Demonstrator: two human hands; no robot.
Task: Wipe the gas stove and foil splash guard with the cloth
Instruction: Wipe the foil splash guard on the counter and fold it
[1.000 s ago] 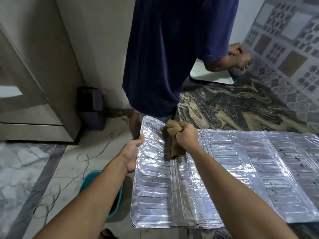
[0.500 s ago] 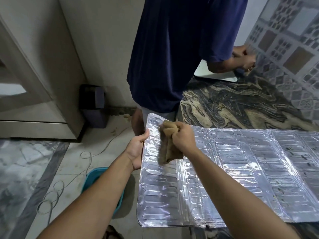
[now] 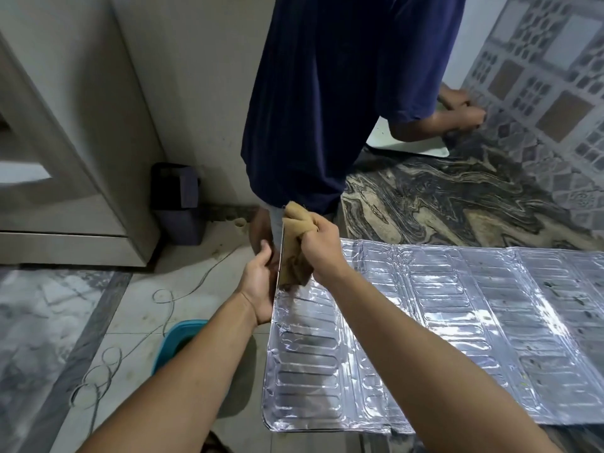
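The embossed foil splash guard (image 3: 441, 325) lies flat on the dark marbled counter, its left end sticking out past the counter edge. My left hand (image 3: 260, 282) grips that left edge, which is bent upward so I see it nearly edge-on. My right hand (image 3: 322, 250) is closed on a bunched brown cloth (image 3: 294, 253) and presses it against the raised foil corner. The gas stove is not in view.
A person in a dark blue shirt (image 3: 343, 93) stands just beyond the foil, wiping the patterned wall tiles (image 3: 539, 86). On the floor are a teal basin (image 3: 178, 341), a dark bin (image 3: 179, 204) and a loose wire (image 3: 163, 295). A cabinet (image 3: 65, 158) stands at left.
My left hand has lifted and folded the foil's left corner upward. My right hand has followed with the cloth toward that far left corner. The person has reached farther right along the wall.
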